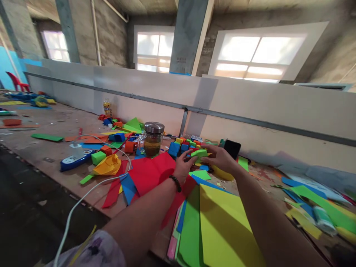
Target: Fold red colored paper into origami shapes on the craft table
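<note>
Between my two hands is a small green folded-paper piece (199, 155), held over the table. My left hand (184, 165), with a dark bead bracelet (175, 183) at the wrist, pinches its left side. Fingers of my right hand (219, 158) close on its right side. Just behind them sits a cluster of small folded paper cubes, among them a blue cube (174, 149). Below my hands lie red paper sheets (152, 172) and a stack topped by a yellow sheet (222, 222) and a green sheet (190, 226).
A lidded glass mug (152, 139) with brown liquid stands left of my hands. A phone (232, 149) leans at the right. A white cable (83, 200) runs from a blue-and-white power strip (78, 159). Paper scraps and a glue bottle (324, 220) lie around.
</note>
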Motion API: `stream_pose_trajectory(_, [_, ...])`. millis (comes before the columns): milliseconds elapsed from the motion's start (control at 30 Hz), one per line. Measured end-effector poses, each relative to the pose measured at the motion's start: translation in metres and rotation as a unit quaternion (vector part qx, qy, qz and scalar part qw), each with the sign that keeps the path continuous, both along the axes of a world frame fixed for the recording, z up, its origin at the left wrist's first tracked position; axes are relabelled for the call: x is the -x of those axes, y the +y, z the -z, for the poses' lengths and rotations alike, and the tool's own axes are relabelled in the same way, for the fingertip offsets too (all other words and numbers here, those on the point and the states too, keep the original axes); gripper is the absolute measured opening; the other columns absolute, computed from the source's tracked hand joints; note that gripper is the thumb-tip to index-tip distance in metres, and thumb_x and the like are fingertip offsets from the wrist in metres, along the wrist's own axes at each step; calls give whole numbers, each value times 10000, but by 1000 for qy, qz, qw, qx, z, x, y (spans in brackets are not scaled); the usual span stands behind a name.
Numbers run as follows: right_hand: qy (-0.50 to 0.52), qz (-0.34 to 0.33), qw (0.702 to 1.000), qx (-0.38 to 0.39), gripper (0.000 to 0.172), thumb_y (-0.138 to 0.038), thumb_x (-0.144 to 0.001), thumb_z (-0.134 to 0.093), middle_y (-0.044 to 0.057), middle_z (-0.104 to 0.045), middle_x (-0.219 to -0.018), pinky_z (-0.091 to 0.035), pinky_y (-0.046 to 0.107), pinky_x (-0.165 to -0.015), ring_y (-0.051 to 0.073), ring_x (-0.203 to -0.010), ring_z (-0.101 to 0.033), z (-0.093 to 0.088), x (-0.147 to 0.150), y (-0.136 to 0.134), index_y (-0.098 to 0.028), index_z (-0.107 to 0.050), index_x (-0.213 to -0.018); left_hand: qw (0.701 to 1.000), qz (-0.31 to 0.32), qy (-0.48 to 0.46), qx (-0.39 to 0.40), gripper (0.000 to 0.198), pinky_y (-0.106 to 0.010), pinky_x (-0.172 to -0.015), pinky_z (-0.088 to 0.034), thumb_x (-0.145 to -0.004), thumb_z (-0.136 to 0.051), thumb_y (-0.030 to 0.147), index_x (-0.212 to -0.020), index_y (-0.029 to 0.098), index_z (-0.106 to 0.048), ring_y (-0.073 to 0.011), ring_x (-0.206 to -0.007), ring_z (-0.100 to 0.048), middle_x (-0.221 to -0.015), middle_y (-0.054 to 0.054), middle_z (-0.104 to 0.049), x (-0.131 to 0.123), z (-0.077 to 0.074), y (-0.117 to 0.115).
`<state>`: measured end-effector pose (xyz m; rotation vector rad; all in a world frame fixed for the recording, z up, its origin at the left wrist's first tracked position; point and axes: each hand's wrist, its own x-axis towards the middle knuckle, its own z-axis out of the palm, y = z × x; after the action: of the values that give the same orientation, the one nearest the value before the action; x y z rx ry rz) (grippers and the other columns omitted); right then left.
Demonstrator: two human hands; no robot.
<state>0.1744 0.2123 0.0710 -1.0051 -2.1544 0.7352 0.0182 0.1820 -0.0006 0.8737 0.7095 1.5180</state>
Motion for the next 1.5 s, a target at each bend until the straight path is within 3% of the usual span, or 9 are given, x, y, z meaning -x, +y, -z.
stream_pose_trajectory(233, [-69,-23,996,-48,528,-389,-754,-685,74,-708,-1070,-570,333,-727,229,-884,-681,4,4,-2,-192,-614,-1239,1000,18,-7,21,482,-177,-492,-504,-725,-789,274,-1153,152,-604,-97,-495,-649,-765,-19,-678,3,4,2])
stream_pose_trajectory(367, [-101,-42,994,-31,586,-377,-789,-643,49,-720,-973,-560,301,-666,196,-773,-681,5,4,-5,-195,-537,-1337,999,31,-17,34,497,-177,-493,-499,-709,-799,259,-1151,138,-607,-106,-513,-656,-757,-29,-689,4,6,4])
stream_pose_trajectory(467, [-112,-37,992,-40,623,-362,-771,-666,48,-719,-993,-562,311,-691,213,-810,-684,7,4,-5,-212,-517,-1358,998,40,-28,41,483,-182,-484,-496,-724,-785,288,-1145,124,-613,-106,-496,-645,-728,-30,-688,5,6,4])
stream_pose_trajectory(600, [-123,-17,989,-74,663,-359,-739,-708,60,-701,-1075,-556,342,-785,242,-911,-675,8,6,-5,-216,-517,-1358,996,55,-44,49,435,-178,-452,-483,-758,-747,287,-1137,117,-617,-111,-481,-643,-707,-29,-690,8,6,4])
stream_pose_trajectory(767, [-57,-11,997,-43,759,-343,-752,-686,117,-605,-1268,-565,345,-799,240,-975,-664,6,7,-6,-193,-387,-1433,994,68,-69,53,354,-176,-460,-494,-781,-718,267,-1088,123,-615,-141,-567,-694,-811,-54,-714,12,5,4])
stream_pose_trajectory(967, [-66,-10,996,-67,548,-378,-827,-593,107,-630,-1239,-555,364,-839,256,-1025,-647,1,5,-4,-176,-516,-1330,991,69,-89,67,307,-165,-461,-497,-820,-688,261,-1087,139,-597,-130,-572,-695,-836,-46,-716,11,5,5])
stream_pose_trajectory(1100, [-49,-23,998,-17,663,-386,-787,-645,94,-694,-1092,-579,379,-765,265,-928,-681,2,4,-4,-169,-457,-1385,991,68,-93,74,267,-158,-478,-502,-826,-689,262,-1048,134,-613,-118,-576,-691,-831,-46,-716,11,3,6])
stream_pose_trajectory(1200, [-16,-36,999,37,759,-353,-720,-720,88,-693,-1102,-583,380,-775,275,-931,-688,3,4,-4,-193,-432,-1404,990,68,-93,78,227,-157,-467,-496,-850,-657,229,-1047,125,-611,-116,-555,-685,-796,-41,-712,12,1,4])
stream_pose_trajectory(1500, [8,-42,998,55,709,-348,-658,-772,82,-674,-1158,-557,436,-862,307,-990,-667,2,-1,1,-209,-539,-1313,989,90,-92,78,252,-172,-435,-495,-836,-654,202,-1073,132,-609,-146,-553,-697,-811,-50,-719,13,0,3])
